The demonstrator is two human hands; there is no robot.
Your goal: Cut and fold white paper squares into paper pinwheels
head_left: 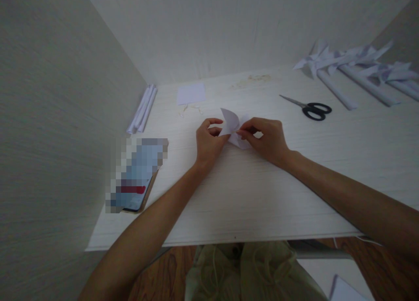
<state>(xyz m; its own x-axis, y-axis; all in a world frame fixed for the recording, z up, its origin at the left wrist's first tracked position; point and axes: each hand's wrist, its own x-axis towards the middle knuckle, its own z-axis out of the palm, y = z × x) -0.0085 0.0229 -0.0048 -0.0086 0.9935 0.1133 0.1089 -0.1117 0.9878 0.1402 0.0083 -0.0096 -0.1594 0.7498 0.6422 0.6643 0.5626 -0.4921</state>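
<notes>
A small piece of folded white paper point(231, 123) sits at the middle of the white table point(248, 196), one curved flap standing up. My left hand point(209, 141) pinches its left side between thumb and fingers. My right hand point(266, 139) grips its right side, fingertips pressed on the paper's centre. Both hands rest on the tabletop.
Black-handled scissors point(310, 108) lie to the right. Finished paper pinwheels on rolled paper sticks point(356, 72) lie at the back right. A square white sheet point(191, 93) and rolled paper sticks point(143, 109) lie at the back left. A phone point(137, 179) lies near the left wall.
</notes>
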